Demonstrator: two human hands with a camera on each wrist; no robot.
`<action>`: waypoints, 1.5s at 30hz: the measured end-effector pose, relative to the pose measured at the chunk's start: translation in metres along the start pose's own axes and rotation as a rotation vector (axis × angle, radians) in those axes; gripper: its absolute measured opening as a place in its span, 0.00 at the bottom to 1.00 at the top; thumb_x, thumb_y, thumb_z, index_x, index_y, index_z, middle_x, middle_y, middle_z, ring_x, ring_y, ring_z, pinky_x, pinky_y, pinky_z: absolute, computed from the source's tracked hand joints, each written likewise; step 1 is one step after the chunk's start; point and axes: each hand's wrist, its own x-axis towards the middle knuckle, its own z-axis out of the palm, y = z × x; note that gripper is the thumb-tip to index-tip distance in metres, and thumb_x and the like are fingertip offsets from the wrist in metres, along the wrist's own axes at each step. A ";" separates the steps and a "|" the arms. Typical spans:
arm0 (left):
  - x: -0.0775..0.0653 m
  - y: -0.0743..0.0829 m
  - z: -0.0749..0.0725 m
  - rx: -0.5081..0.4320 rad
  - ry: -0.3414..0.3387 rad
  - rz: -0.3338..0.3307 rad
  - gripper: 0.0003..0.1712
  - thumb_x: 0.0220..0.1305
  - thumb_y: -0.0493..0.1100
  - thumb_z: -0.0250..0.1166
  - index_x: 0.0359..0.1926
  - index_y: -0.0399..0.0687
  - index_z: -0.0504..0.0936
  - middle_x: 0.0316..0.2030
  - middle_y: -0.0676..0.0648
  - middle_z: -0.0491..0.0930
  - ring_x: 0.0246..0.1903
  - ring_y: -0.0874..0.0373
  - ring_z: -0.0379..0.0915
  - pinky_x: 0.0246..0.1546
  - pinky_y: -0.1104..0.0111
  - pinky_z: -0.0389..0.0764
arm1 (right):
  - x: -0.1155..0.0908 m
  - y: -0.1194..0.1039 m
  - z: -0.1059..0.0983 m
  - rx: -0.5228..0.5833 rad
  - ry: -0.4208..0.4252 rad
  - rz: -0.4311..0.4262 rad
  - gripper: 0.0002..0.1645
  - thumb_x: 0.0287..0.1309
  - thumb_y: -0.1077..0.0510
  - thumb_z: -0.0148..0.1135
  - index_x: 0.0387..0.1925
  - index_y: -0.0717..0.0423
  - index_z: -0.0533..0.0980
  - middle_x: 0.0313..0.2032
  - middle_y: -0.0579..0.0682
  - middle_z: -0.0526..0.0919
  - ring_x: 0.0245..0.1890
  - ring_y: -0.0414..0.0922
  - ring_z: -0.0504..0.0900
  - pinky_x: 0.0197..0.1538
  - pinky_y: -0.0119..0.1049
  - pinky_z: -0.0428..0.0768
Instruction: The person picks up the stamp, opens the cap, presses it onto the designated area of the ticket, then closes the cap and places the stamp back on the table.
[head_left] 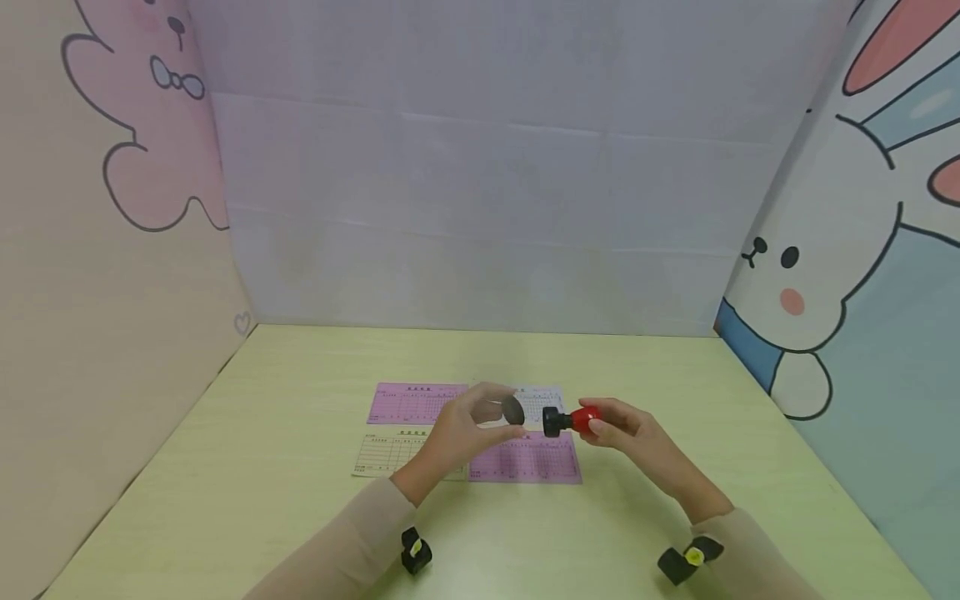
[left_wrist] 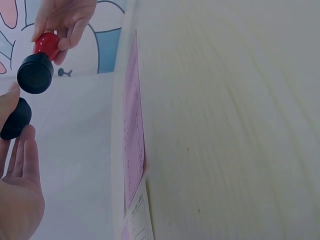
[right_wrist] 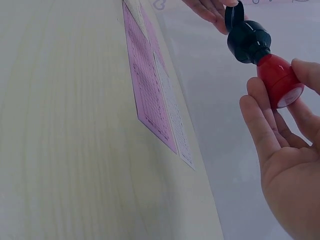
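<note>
A stamp (head_left: 583,419) with a red bulb handle and black head is pinched by my right hand (head_left: 637,437) between thumb and fingers. It lies sideways in the air, its black end turned toward the left hand. My left hand (head_left: 468,425) holds a round black cap (head_left: 513,410) between thumb and fingers, a small gap away from the stamp. In the left wrist view the flat dark face of the stamp head (left_wrist: 35,74) shows just above the cap (left_wrist: 17,119). The right wrist view shows the red handle (right_wrist: 279,80) in the fingers.
Under the hands, printed forms lie in a two-by-two block: a pink form (head_left: 408,404) and a white form (head_left: 543,402) behind, a yellowish form (head_left: 382,454) and another pink form (head_left: 525,460) in front. The pale wooden table (head_left: 300,367) meets a white backdrop (head_left: 480,183).
</note>
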 end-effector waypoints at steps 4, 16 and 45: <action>0.001 -0.002 0.001 -0.032 -0.009 0.000 0.32 0.53 0.51 0.79 0.59 0.60 0.80 0.57 0.53 0.80 0.53 0.55 0.81 0.54 0.57 0.80 | -0.001 0.001 -0.001 0.011 0.002 -0.005 0.29 0.74 0.52 0.56 0.69 0.61 0.67 0.60 0.64 0.77 0.53 0.52 0.83 0.57 0.33 0.79; 0.002 -0.003 0.005 -0.163 -0.029 -0.089 0.31 0.57 0.44 0.77 0.62 0.52 0.79 0.61 0.45 0.77 0.56 0.45 0.78 0.51 0.62 0.82 | -0.002 0.003 -0.002 0.014 0.008 -0.021 0.28 0.73 0.53 0.57 0.68 0.61 0.68 0.59 0.65 0.76 0.52 0.50 0.83 0.56 0.32 0.79; 0.018 -0.014 0.028 0.129 -0.156 -0.077 0.31 0.56 0.48 0.77 0.61 0.51 0.82 0.51 0.55 0.80 0.46 0.59 0.77 0.48 0.62 0.80 | -0.012 0.005 -0.020 -0.062 0.080 0.014 0.29 0.73 0.49 0.56 0.69 0.57 0.68 0.58 0.60 0.78 0.51 0.47 0.83 0.54 0.30 0.79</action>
